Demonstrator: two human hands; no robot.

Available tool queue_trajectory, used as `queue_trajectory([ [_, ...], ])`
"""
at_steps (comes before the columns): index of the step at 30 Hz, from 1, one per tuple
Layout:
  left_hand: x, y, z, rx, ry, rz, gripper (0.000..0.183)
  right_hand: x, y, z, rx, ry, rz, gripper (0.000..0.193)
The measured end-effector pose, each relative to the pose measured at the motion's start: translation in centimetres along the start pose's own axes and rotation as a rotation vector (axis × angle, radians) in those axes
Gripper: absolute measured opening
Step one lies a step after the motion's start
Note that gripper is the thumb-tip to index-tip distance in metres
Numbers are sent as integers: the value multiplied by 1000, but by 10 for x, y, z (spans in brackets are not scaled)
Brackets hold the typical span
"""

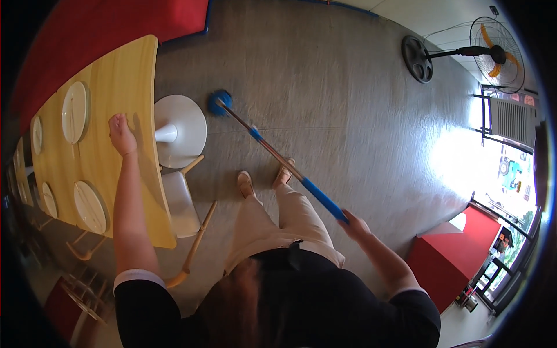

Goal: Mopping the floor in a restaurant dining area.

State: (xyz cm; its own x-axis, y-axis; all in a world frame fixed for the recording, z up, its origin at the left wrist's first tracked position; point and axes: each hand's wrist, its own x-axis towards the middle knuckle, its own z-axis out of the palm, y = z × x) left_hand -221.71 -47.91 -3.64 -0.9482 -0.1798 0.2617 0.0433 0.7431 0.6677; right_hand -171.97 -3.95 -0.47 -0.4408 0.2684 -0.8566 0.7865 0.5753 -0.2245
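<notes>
My right hand [355, 224] is wrapped round the blue upper grip of a mop [322, 199]. Its metal pole slants away to the far left, and the round blue mop head [219, 102] rests on the floor beside the white round base of a table [188, 132]. Over the wooden tabletop [136, 75] on my left is my left hand [122, 134], its fingers curled closed with no object showing in them. I cannot tell whether it touches the wood. White plates lie on that table, including one plate [75, 113] beyond this hand and another plate [90, 207] nearer me.
A chair [180, 203] with wooden arms stands partly under the table, close to my left leg. Red seating [116, 35] borders the far left. At the far right stands a fan [419, 60] with a round black base; a red box-shaped counter [444, 261] sits nearer on the right.
</notes>
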Motion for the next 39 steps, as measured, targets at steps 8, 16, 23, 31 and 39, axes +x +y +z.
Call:
queue_trajectory([
  [8,4,-10,2,-117,2,-13,30,118,-168,39,-42,202,-119,40],
  [16,3,-7,2,-86,11,-75,33,-83,8,110,7,318,161,38],
  [23,-2,7,-2,-31,-17,-91,30,-207,56,153,55,314,437,44],
  [31,-5,12,-3,-99,-4,-93,27,75,-71,72,313,225,124,53],
  [39,-4,0,1,-263,-17,-49,22,320,-328,-112,30,477,-170,54],
])
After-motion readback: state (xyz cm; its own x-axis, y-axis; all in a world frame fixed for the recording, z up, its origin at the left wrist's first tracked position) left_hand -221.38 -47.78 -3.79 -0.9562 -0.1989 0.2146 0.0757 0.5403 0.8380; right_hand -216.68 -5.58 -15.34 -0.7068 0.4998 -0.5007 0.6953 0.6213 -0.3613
